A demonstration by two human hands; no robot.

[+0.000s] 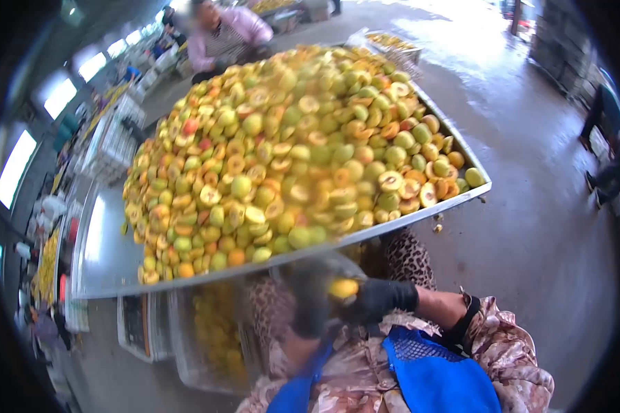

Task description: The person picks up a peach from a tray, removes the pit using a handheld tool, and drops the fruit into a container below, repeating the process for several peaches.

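Note:
Both hands wear black gloves and are close together below the near edge of a metal-rimmed table. A yellow fruit piece shows between them. My right hand is closed around that piece at its right side. To its left, my left hand is smeared by motion, and its fingers cannot be made out. A large heap of halved and whole yellow-green fruit covers much of the table just beyond the hands.
Below the table at the left stands a clear bin with yellow fruit in it. Across the table sits a person in pink sleeves. White crates are stacked at the left. Another person's legs show at the far right.

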